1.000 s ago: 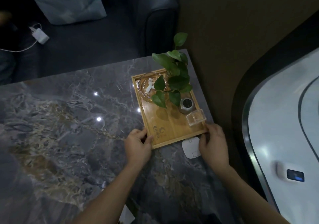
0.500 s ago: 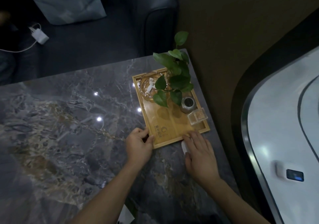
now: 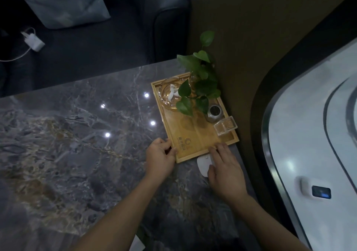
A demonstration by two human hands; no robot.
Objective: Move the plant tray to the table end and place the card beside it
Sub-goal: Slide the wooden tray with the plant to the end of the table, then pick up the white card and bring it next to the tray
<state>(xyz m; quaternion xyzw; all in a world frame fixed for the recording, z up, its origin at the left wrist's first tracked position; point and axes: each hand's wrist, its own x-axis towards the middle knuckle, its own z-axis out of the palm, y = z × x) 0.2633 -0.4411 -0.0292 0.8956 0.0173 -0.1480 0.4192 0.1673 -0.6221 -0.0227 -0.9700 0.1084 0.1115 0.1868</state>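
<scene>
The tray [image 3: 195, 123] sits at the counter [image 3: 77, 144] end; the left hand [image 3: 161, 157] grips its corner, the right hand [image 3: 225, 170] lies flat on the card [image 3: 202, 164]. Pinching the thin card could jog the tray, tipping the plant [image 3: 199, 84]

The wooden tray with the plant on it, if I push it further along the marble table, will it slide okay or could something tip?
The rigid wooden tray should probably slide easily on the glossy marble table. The leafy green plant looks top-heavy, so it may wobble.
</scene>
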